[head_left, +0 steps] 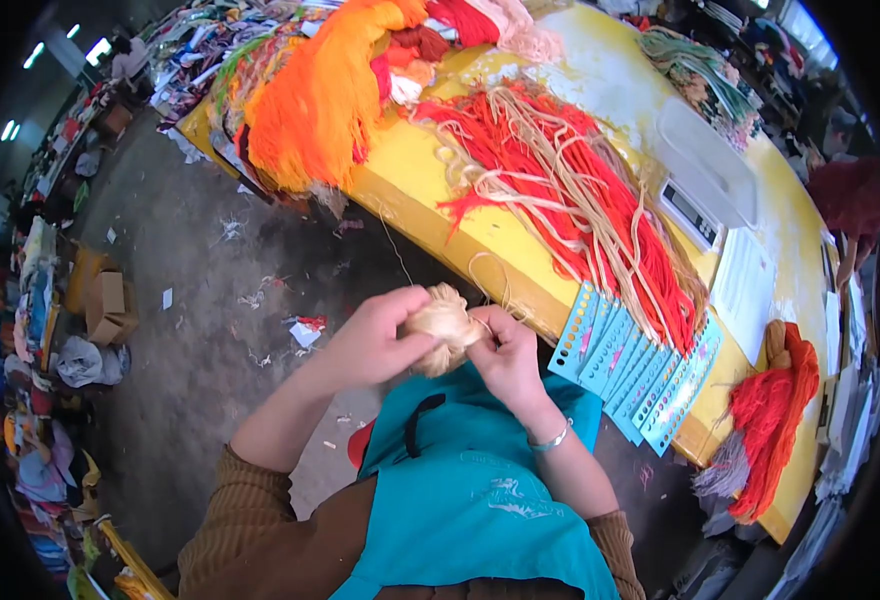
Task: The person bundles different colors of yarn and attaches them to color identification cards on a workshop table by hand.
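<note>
A pale cream hank of thread (442, 318), bunched into a rounded shape, is held up in front of the teal apron. My left hand (375, 335) grips it from the left, with thumb and fingers closed on its side. On the opposite side, my right hand (505, 350) is pinched at the hank's edge, seemingly on a loose strand. Thin strands trail from there towards the table edge. Nearest my right hand on the table are teal thread cards (625, 365) with rows of holes, and long red and beige threads (600, 210) lying above them.
The yellow table (405, 185) runs diagonally across the view. Orange yarn (320, 95) hangs over its edge. A clear plastic tub (710, 160) stands by a digital scale (690, 210). Red hanks (775, 430) lie at the right end. Cardboard boxes (110, 305) sit on the floor.
</note>
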Motion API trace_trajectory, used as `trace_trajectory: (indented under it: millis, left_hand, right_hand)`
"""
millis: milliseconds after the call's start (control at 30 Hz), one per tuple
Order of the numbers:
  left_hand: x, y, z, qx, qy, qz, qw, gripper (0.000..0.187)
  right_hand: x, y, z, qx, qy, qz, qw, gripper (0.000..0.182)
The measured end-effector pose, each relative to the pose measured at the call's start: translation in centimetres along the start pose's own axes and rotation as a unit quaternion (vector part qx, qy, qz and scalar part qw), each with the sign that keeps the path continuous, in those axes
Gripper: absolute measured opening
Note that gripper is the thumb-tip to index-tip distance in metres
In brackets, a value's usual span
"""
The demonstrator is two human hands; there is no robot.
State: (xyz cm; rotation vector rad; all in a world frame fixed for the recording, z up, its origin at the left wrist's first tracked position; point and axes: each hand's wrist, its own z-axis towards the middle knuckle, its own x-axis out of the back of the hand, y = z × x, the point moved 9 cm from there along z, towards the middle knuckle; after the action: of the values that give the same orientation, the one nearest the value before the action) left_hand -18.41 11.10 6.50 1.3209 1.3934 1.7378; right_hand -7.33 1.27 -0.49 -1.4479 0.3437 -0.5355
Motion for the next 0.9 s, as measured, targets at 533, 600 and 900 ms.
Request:
trace_trajectory:
  millis: [533,600,900]
  left_hand:
    - [-0.3,-0.1,-0.9,0.101,0.078,-0.051,0.990,0.019]
    - [0.8,-0.9,-1.5,0.123,0.015,0.001,0.992,0.018]
    - [16.5,1.7,-4.4,-0.037,0.285,-0.095,0.953,0.020]
  right_hand:
    - [-3.1,-2.2,-0.2,0.062,-0.012,-0.105,0.993,0.031]
    - [-3.0,-1.4,-0.1,0.064,-0.034,-0.173,0.982,0.025]
    - [-0.9,3.7,0.0,-0.052,-0.039,-0.012,0.998,0.030]
